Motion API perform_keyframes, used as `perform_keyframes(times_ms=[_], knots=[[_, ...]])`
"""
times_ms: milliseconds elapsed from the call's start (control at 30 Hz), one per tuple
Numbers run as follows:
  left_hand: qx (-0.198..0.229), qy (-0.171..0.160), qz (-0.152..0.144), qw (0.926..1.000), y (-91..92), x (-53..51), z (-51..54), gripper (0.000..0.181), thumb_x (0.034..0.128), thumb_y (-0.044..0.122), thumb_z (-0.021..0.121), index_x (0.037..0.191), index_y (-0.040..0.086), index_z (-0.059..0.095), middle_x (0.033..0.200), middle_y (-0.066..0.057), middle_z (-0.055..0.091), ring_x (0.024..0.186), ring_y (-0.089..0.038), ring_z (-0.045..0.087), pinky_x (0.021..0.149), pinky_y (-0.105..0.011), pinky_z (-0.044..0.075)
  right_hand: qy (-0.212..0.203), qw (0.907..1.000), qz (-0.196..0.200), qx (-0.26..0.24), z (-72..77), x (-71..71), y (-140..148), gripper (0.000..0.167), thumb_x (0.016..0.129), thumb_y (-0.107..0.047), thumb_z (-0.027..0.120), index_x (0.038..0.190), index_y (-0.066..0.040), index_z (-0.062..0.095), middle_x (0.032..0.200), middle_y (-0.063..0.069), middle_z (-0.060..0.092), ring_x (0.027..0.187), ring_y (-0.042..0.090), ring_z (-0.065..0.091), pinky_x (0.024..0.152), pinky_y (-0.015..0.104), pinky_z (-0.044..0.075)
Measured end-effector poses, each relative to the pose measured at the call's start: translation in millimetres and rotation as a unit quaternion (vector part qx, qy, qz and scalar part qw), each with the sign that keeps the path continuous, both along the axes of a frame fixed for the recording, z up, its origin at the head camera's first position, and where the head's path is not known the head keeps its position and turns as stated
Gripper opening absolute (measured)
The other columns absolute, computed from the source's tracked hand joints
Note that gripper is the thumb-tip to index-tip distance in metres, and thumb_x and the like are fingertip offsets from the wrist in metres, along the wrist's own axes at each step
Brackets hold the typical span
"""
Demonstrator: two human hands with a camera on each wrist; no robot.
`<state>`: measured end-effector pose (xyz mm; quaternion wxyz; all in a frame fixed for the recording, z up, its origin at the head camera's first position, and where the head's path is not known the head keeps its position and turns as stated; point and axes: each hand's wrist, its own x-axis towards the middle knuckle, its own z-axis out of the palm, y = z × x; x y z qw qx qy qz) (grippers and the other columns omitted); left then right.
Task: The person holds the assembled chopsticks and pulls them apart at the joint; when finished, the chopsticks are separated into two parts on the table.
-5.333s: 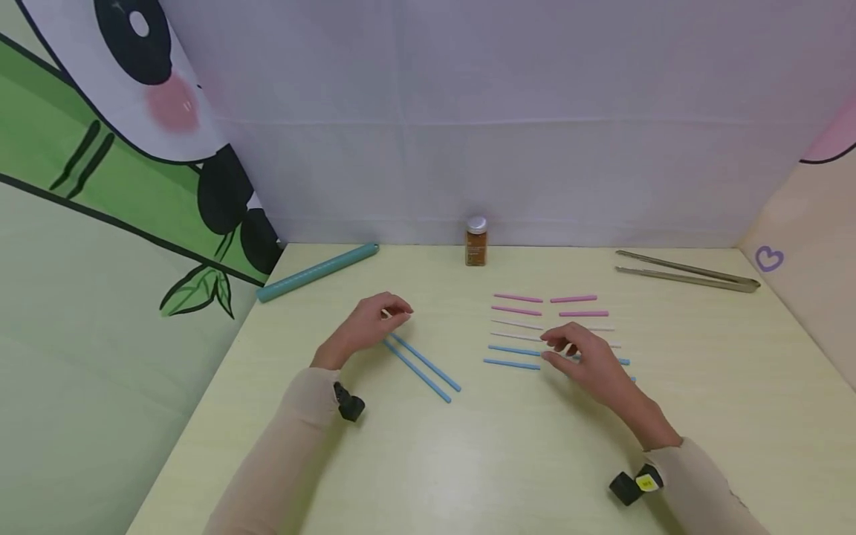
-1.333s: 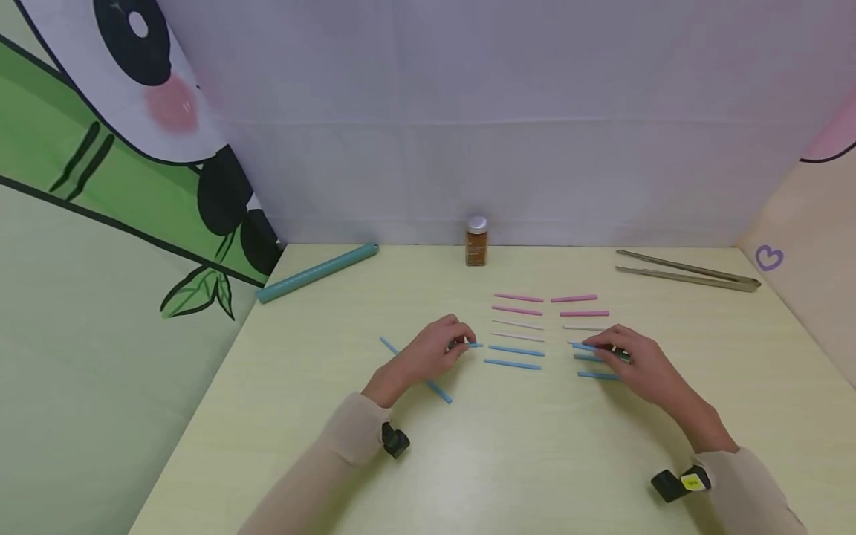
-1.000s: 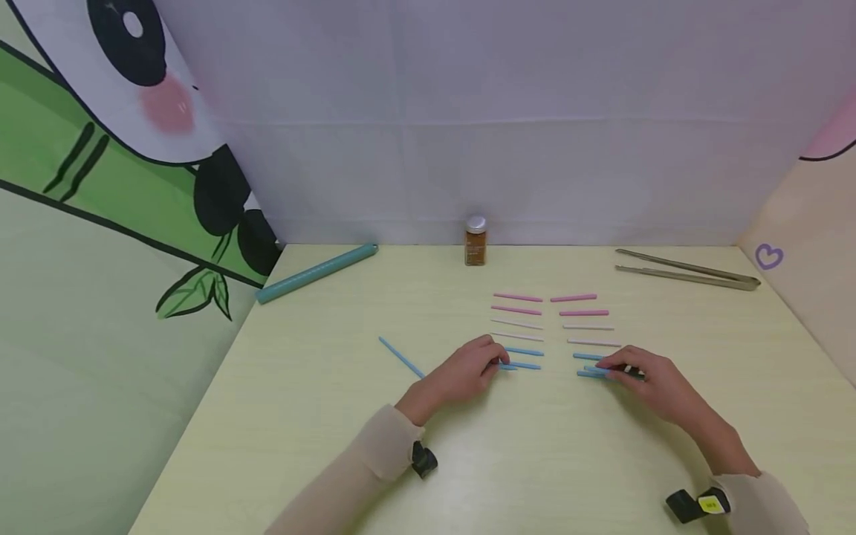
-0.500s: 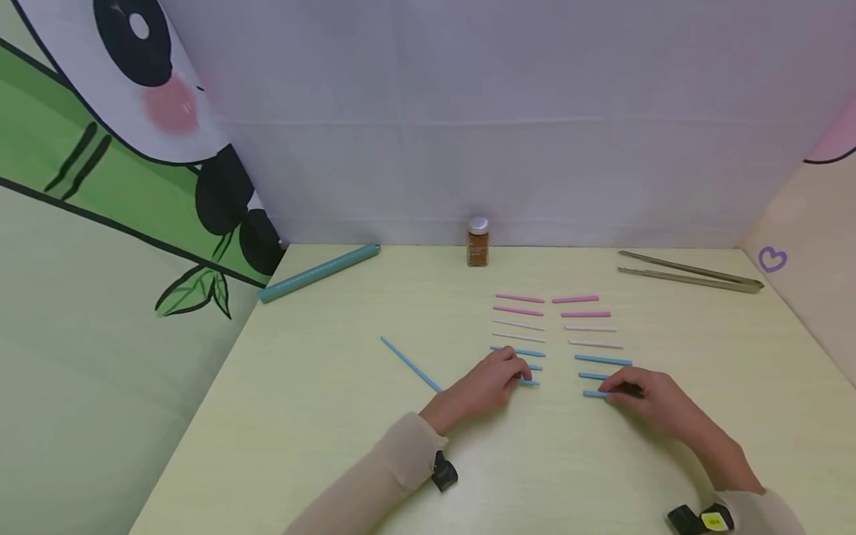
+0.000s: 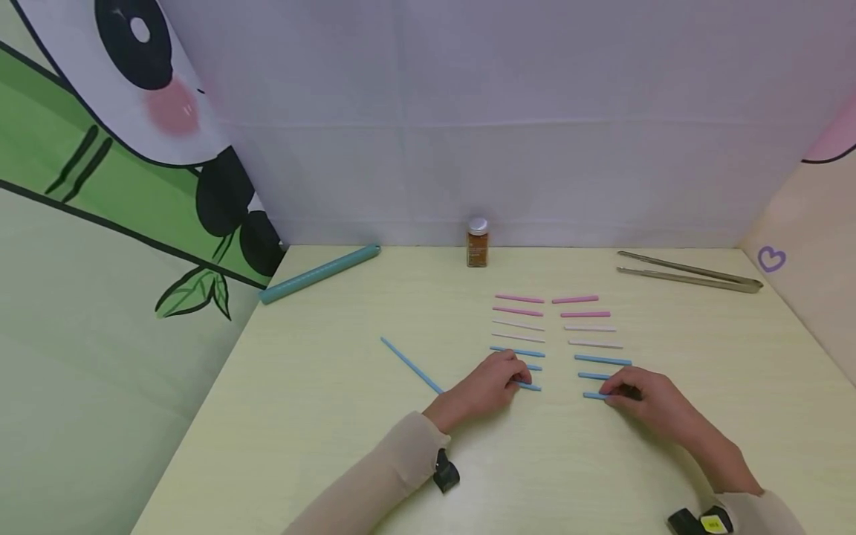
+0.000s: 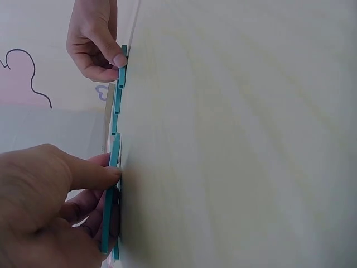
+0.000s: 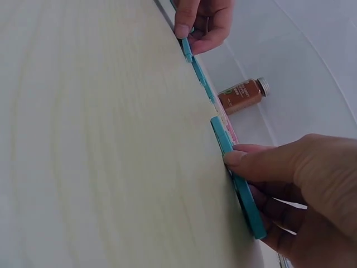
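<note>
My left hand pinches a thin blue stick at the near end of the left column. Thumb and fingers lie on this stick in the left wrist view, and part of it is hidden. To the right, my right hand pinches a slightly thicker blue stick nearest me in the right column. In the right wrist view that thicker stick lies low beside the tabletop. Behind the hands are rows of blue, white and pink sticks. A longer blue stick lies diagonally left of my left hand, its near end covered.
A teal rod lies at the back left of the table. A brown-filled jar with a silver lid stands at the back middle, and metal tongs lie at the back right. A pale cloth backdrop rises behind.
One of two long blue sticks has left the diagonal pair; each hand now holds a shorter blue stick. Both hands moved right and nearer me, to the near ends of the columns.
</note>
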<state>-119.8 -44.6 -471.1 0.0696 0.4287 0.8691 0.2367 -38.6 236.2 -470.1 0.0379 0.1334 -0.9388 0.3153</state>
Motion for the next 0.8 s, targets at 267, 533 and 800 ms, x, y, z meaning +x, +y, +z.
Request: perform_keyframes(times_ms=[267, 533, 800], knots=[[-0.001, -0.015, 0.000, 0.9999, -2.5, 4.9, 7.3, 0.019, 0.0944, 0.004, 0.056, 0.106, 0.011, 0.070, 0.097, 0.001, 0.061, 0.090, -0.008, 0.052, 0.082, -0.012, 0.041, 0.006, 0.9998, -0.013, 0.011, 4.3, 4.4, -4.9, 0.018, 0.081, -0.003, 0.073, 0.088, -0.019, 0.069, 0.086, -0.008, 0.062, 0.074, -0.003, 0.050, 0.065, 0.020, 0.048], [0.001, -0.016, -0.007, 0.9999, -8.7, 10.5, 8.2, 0.020, 0.0949, 0.005, 0.056, 0.108, 0.011, 0.069, 0.099, 0.001, 0.060, 0.093, -0.008, 0.052, 0.084, -0.011, 0.042, 0.030, 0.9992, -0.020, 0.015, 4.8, 15.3, -12.6, 0.019, 0.079, -0.002, 0.074, 0.087, -0.018, 0.069, 0.086, -0.009, 0.061, 0.074, -0.005, 0.050, 0.064, 0.019, 0.048], [0.050, -0.035, 0.010, 0.9981, -42.9, 5.0, 32.6, 0.020, 0.0955, 0.020, 0.059, 0.111, 0.010, 0.066, 0.102, 0.001, 0.058, 0.097, -0.012, 0.055, 0.087, -0.021, 0.045, 0.090, 0.9957, -0.014, 0.019, 18.9, 18.7, -31.6, 0.020, 0.078, 0.001, 0.074, 0.090, -0.014, 0.070, 0.085, -0.009, 0.061, 0.076, -0.004, 0.051, 0.063, 0.021, 0.048]])
